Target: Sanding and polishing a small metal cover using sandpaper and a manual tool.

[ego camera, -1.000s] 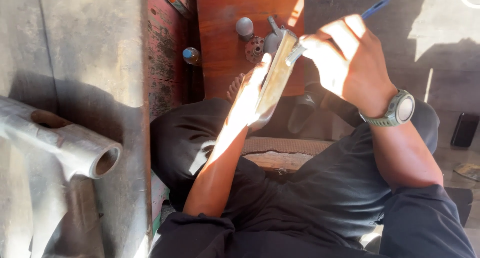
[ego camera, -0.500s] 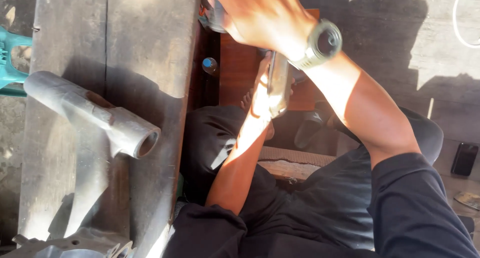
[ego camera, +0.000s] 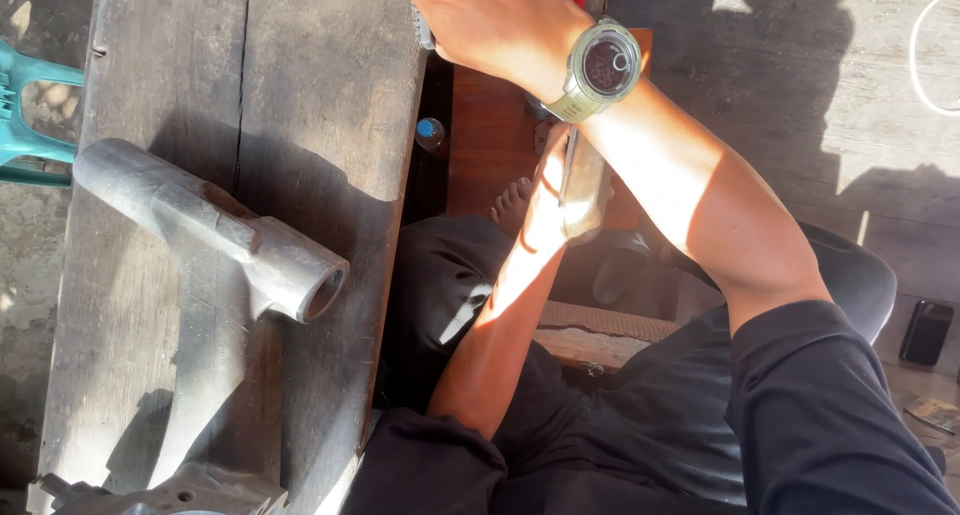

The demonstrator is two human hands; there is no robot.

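Observation:
My left hand (ego camera: 545,203) is raised in front of my lap and grips a narrow flat metal piece (ego camera: 582,183), held upright on edge in the sunlight. My right hand (ego camera: 490,15), with a grey wristwatch (ego camera: 600,70) on its wrist, reaches across to the top edge of the view, over the edge of the dark wooden bench (ego camera: 300,95). Its fingers are cut off by the frame. A small grey object (ego camera: 424,27) shows just under the hand; whether the hand holds it is unclear.
A grey cast-metal tube part (ego camera: 215,237) lies on the bench, with another metal casting (ego camera: 170,495) at the bottom. A teal plastic frame (ego camera: 30,115) is at the left. A red-brown wooden board (ego camera: 485,140), a blue-capped item (ego camera: 430,130), my bare foot (ego camera: 510,200), a sandal (ego camera: 620,265) and a phone (ego camera: 925,330) are lower down.
My right hand left the metal piece and swung up and left over the bench. The view has shifted left, showing more of the bench. My left hand still holds the metal piece.

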